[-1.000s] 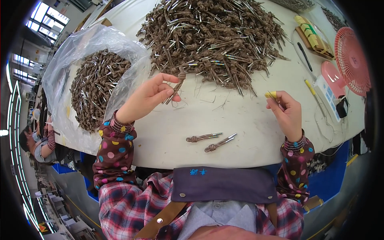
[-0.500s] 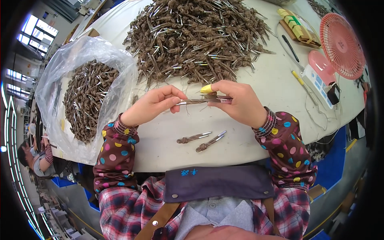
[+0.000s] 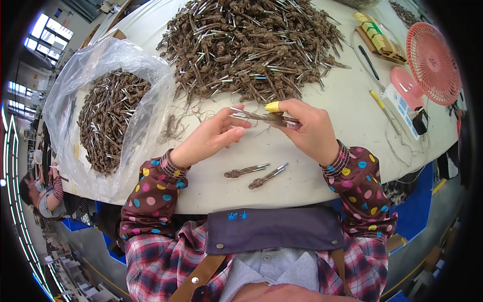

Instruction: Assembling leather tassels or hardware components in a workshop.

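My right hand (image 3: pixel 309 128), with yellow wrapping on one fingertip, is closed on a knotted brown cord (image 3: pixel 259 117) above the table. The cord's silvery metal tips point left. A flat, dark metallic piece, perhaps thread snips, also shows between these fingers, mostly hidden. My left hand (image 3: pixel 216 133) is open, thumb apart from the fingers, beside the tips; the fingertips lie partly behind them. Closer to me, two knotted cords with metal tips lie on the table, a left cord (image 3: pixel 246 171) and a right cord (image 3: pixel 268 176).
A large heap of knotted cords (image 3: pixel 251 50) covers the table's far middle. At left, a clear plastic bag (image 3: pixel 158 75) holds more. Thread scraps (image 3: pixel 173 128) lie near it. At right are a pink fan (image 3: pixel 433 63), a white power strip (image 3: pixel 402 113), a black pen (image 3: pixel 369 63) and a yellow-handled tool (image 3: pixel 385 110).
My left hand has let go of the cord's tips and opened, dropping slightly. My right hand has moved a little right with the cord, whose tips now tilt up leftward.
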### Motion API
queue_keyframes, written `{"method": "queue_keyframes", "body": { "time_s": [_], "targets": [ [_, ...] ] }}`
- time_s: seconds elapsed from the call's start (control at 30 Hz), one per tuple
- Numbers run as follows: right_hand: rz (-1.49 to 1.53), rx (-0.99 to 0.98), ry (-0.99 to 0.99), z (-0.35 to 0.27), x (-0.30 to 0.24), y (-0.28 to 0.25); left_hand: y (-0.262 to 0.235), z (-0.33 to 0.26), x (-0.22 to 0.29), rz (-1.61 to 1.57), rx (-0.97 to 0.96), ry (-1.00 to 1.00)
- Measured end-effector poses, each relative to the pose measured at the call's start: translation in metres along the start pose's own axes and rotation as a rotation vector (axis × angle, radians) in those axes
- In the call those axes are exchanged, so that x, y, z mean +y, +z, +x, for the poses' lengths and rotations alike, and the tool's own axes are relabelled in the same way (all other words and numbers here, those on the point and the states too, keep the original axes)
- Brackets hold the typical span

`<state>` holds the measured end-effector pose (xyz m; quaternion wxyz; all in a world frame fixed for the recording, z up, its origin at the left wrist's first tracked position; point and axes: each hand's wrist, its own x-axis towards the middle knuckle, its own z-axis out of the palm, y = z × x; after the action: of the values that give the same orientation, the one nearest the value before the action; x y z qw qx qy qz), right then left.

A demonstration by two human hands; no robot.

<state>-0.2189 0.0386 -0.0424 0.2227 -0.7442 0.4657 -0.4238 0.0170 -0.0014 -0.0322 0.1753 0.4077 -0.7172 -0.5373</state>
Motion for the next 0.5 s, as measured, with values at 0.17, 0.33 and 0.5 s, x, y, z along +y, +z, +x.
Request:
{"method": "queue_keyframes", "body": {
  "time_s": [0.17, 0.33, 0.5],
  "targets": [
    [0.059, 0.076, 0.002, -0.003, -0.001, -0.002, -0.005, 0.009, -0.007, -0.328, -0.254, -0.216],
    [0.093, -0.164, 0.302, -0.005, -0.004, -0.013, -0.065, -0.024, -0.023, 0.201, -0.026, -0.140],
    [0.165, -0.292, 0.120, -0.024, 0.002, -0.003, -0.067, -0.033, -0.032, 1.060, 0.540, 0.256]
  ]
}}
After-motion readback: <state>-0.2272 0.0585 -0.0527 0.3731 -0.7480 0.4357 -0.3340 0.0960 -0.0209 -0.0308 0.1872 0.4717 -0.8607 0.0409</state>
